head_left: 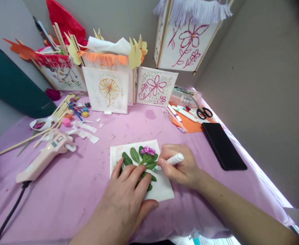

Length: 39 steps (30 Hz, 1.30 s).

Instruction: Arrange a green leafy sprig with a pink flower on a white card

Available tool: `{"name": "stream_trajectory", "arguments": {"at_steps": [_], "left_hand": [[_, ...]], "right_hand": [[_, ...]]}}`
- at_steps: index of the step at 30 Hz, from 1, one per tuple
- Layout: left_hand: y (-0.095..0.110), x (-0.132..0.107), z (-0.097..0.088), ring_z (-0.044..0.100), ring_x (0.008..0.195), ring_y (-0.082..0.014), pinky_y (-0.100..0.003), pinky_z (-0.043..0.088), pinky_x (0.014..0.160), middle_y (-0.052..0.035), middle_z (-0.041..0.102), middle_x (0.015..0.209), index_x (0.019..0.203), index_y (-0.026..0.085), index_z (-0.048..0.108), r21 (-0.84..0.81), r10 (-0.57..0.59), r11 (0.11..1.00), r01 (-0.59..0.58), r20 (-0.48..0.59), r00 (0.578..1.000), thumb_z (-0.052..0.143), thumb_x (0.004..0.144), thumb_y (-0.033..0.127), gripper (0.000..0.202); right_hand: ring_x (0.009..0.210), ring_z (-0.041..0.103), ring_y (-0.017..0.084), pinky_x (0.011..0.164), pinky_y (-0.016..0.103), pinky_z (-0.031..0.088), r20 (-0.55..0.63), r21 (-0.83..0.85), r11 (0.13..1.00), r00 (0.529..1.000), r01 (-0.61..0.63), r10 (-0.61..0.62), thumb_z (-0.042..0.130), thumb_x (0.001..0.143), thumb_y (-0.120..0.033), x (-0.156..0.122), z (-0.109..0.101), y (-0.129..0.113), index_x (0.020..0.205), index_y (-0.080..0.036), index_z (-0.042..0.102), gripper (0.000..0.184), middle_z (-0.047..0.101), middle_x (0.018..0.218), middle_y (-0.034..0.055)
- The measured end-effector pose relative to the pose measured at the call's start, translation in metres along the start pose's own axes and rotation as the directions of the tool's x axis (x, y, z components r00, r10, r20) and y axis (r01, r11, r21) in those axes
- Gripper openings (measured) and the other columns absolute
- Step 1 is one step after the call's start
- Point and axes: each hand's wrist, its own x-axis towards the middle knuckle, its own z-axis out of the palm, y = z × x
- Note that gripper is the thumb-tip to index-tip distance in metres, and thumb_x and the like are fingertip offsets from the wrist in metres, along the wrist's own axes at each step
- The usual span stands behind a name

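Observation:
A small white canvas panel (162, 190) lies flat on the table in front of me. On it rests a sprig of green leaves (134, 155) with a pink-purple flower (148, 150) at its top. My left hand (129, 190) is laid over the sprig with fingers spread, pressing it against the panel and hiding part of the leaves. Between the fingers of my right hand (181, 166) is a white marker (175, 159), its greenish tip down at the edge of a leaf on the right side.
On the left lie a pink hot glue gun (46, 153), wooden sticks (63, 110) and a teal bottle (14, 81). Decorated panels (106, 90) stand at the back. Scissors (204, 113), several markers (186, 113) and a black phone (224, 146) are on the right. A lantern (187, 44) hangs above.

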Motion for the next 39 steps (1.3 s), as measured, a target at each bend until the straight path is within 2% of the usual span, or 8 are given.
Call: {"name": "stream_trajectory", "arguments": {"at_steps": [13, 21, 30, 35, 39], "left_hand": [[-0.006, -0.001, -0.012, 0.051, 0.110, -0.0270, -0.060, 0.033, 0.105, -0.0072, 0.061, 0.119, 0.108, 0.020, 0.060, -0.082, 0.032, 0.996, -0.028, 0.057, 0.998, 0.063, 0.085, 0.039, 0.030], [-0.009, 0.000, -0.015, 0.051, 0.114, -0.0275, -0.060, 0.034, 0.105, -0.0076, 0.060, 0.122, 0.114, 0.020, 0.057, -0.089, 0.051, 0.995, -0.042, 0.097, 0.994, 0.064, 0.084, 0.040, 0.037], [-0.009, -0.001, -0.015, 0.052, 0.114, -0.0276, -0.061, 0.034, 0.107, -0.0076, 0.061, 0.121, 0.116, 0.021, 0.056, -0.106, 0.037, 0.994, -0.027, 0.092, 0.995, 0.063, 0.084, 0.042, 0.039], [-0.014, -0.007, -0.015, 0.047, 0.125, -0.0285, -0.059, 0.033, 0.110, -0.0115, 0.053, 0.131, 0.124, 0.021, 0.051, -0.115, 0.044, 0.993, -0.031, 0.111, 0.993, 0.062, 0.085, 0.039, 0.045], [-0.018, -0.011, -0.017, 0.051, 0.121, -0.0266, -0.057, 0.034, 0.111, -0.0098, 0.055, 0.125, 0.122, 0.021, 0.051, -0.147, 0.034, 0.989, -0.019, 0.101, 0.994, 0.064, 0.083, 0.037, 0.044]], "right_hand": [[0.050, 0.041, 0.009, 0.049, 0.023, 0.031, 0.017, 0.004, 1.000, 1.000, 0.013, -0.013, 0.046, 0.085, -0.013, -0.001, 0.002, -0.001, 0.066, -0.017, 0.053, 0.021, 0.047, 0.055, -0.0013], [0.051, 0.043, 0.010, 0.050, 0.024, 0.033, 0.030, 0.012, 1.000, 0.999, 0.014, -0.015, 0.046, 0.087, -0.015, 0.000, 0.004, -0.002, 0.067, -0.017, 0.055, 0.021, 0.048, 0.056, -0.0009], [0.053, 0.045, 0.011, 0.051, 0.024, 0.035, 0.048, 0.023, 1.000, 0.999, 0.020, -0.021, 0.045, 0.087, -0.015, -0.001, 0.005, -0.001, 0.068, -0.017, 0.055, 0.021, 0.050, 0.059, -0.0005], [0.052, 0.044, 0.010, 0.050, 0.024, 0.034, 0.044, 0.039, 0.999, 0.999, 0.013, -0.015, 0.047, 0.086, -0.013, 0.000, 0.005, -0.001, 0.069, -0.017, 0.056, 0.020, 0.049, 0.058, -0.0004], [0.052, 0.044, 0.010, 0.050, 0.024, 0.034, 0.044, 0.041, 0.999, 0.999, 0.015, -0.017, 0.047, 0.086, -0.013, 0.000, 0.006, -0.002, 0.069, -0.016, 0.056, 0.020, 0.050, 0.058, 0.0000]]}}
